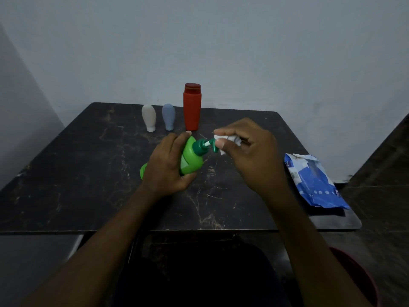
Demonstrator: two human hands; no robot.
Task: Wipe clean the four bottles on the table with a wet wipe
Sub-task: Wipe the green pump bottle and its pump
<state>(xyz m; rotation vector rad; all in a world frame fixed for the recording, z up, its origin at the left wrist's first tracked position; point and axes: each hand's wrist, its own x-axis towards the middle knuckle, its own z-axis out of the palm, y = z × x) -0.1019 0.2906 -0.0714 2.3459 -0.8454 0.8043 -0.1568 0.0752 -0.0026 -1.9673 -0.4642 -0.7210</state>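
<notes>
Now we are on the green pump bottle (191, 159), tilted over the desk (88, 173), our left hand (164, 161) wrapped round its body with the fingers (188, 134) grasping it. Our right hand (250, 156) pinches the crumpled wet wipe (223, 138) in its fingers, against the pump spout (211, 145). Beyond both sets of fingers stand the red bottle (192, 109), blue-grey bottle (168, 116) and white bottle (148, 117). Next, we judge, the wipe must travel down the neck and body while the left fingers turn the bottle.
</notes>
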